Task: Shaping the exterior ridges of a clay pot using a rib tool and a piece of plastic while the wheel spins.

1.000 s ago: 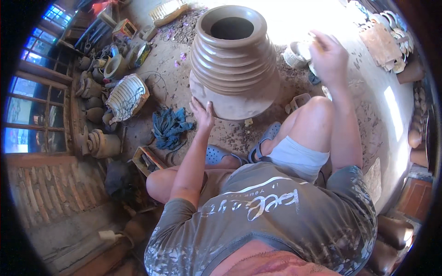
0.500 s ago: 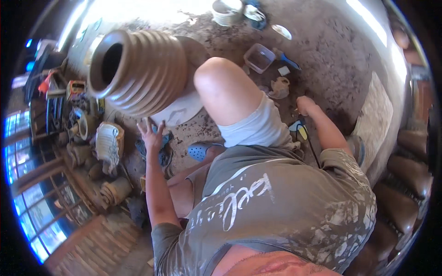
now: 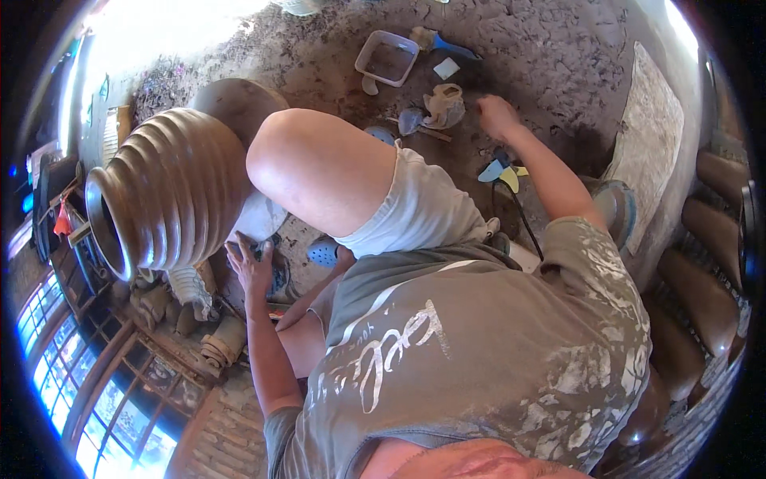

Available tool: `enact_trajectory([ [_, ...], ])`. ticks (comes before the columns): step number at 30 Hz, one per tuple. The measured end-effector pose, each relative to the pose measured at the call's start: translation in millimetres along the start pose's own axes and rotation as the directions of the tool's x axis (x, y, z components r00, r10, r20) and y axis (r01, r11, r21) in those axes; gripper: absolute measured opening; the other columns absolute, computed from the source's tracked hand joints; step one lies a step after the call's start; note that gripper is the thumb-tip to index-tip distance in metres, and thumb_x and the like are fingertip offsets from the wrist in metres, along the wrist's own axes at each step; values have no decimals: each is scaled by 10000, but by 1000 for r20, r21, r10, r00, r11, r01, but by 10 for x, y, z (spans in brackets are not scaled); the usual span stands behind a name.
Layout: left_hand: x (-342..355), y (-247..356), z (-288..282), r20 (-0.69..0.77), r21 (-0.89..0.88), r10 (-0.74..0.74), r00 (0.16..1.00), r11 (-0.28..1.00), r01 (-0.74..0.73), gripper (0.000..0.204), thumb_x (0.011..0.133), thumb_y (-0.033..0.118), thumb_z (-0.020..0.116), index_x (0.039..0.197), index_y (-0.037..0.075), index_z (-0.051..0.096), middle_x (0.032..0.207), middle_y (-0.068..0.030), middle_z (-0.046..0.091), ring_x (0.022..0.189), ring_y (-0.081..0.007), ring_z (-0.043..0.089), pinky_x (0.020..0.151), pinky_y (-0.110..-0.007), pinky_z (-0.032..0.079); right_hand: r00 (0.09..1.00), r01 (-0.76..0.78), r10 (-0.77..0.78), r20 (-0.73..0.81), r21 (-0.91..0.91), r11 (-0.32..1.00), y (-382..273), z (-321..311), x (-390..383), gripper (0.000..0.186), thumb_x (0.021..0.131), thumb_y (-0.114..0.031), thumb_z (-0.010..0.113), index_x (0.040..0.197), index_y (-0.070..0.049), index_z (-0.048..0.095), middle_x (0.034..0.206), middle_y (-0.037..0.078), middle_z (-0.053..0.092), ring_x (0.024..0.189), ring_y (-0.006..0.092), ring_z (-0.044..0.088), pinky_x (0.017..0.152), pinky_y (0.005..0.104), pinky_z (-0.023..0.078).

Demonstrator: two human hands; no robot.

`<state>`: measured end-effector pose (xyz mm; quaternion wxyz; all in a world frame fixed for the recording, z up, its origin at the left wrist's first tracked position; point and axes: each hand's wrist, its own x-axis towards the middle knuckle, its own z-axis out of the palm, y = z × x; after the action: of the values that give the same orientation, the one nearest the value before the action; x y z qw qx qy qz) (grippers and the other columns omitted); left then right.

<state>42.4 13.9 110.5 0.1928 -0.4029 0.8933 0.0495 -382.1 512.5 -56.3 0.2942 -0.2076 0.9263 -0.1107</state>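
Note:
A large ribbed grey-brown clay pot [image 3: 171, 184] stands on a round board [image 3: 263, 215] at my left, partly behind my raised knee. My left hand [image 3: 251, 267], fingers spread, is at the near edge of the board, below the pot; contact is unclear. My right hand [image 3: 499, 118] is low over the muddy floor beside a crumpled tan bag [image 3: 444, 106], its fingers curled and whatever is in them hidden. Near it lie a blue-handled brush [image 3: 455, 49], a small white block [image 3: 446, 69], a plastic tub [image 3: 387, 56] and blue and yellow flat pieces [image 3: 501, 173].
Piled pots [image 3: 219, 343] and a paned window [image 3: 120, 407] are at the left and lower left. A pale sheet [image 3: 646, 144] lies along the right side, and a row of dark rounded clay pieces [image 3: 694, 311] lines the right edge.
The view has swung rightward, so the pot appears farther left and on its side. My right hand has come down from raised beside the pot to the tools on the floor.

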Motion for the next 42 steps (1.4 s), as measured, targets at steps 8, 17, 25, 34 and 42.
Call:
enact_trajectory([
  [8,-263,451,-275,119,51,145,982,987,-152,892,908,506,707,1632,179,302,1667,-310,144,1526,-525,159,1237,-566,236,914,295,-335,-229,-193,936,-190,347,501,298,877,-121,635,1171,-95,671,1167,155,636,1101,391,628,903,490,545],
  [17,-380,580,-211,88,57,214,973,974,-220,974,863,533,740,1616,83,317,1651,-339,181,1521,-531,182,1236,-569,234,914,-123,213,344,-264,957,772,610,-530,264,888,-231,664,1061,-43,726,1131,223,718,1096,420,674,907,513,558],
  [25,-451,869,-441,175,-152,380,908,922,-356,873,881,515,726,1553,44,427,1627,-310,278,1517,-463,262,1224,-525,274,945,-328,325,-45,-89,940,663,1041,-962,291,897,-269,663,1068,-38,706,1102,213,724,1078,392,690,916,523,554],
  [34,-204,824,-390,189,-48,275,943,961,-271,886,908,536,697,1569,37,384,1597,-352,307,1516,-491,247,1239,-512,262,875,-390,479,75,696,603,1012,855,-956,211,908,-204,638,1039,-50,700,932,117,725,825,304,710,776,449,590],
  [42,-315,983,-421,186,-164,471,862,880,-445,847,905,484,702,1560,39,401,1599,-343,317,1505,-505,269,1228,-514,286,903,-14,426,62,993,-113,763,34,-1282,216,987,-100,577,1162,-24,679,1004,57,699,839,194,671,786,388,588],
])
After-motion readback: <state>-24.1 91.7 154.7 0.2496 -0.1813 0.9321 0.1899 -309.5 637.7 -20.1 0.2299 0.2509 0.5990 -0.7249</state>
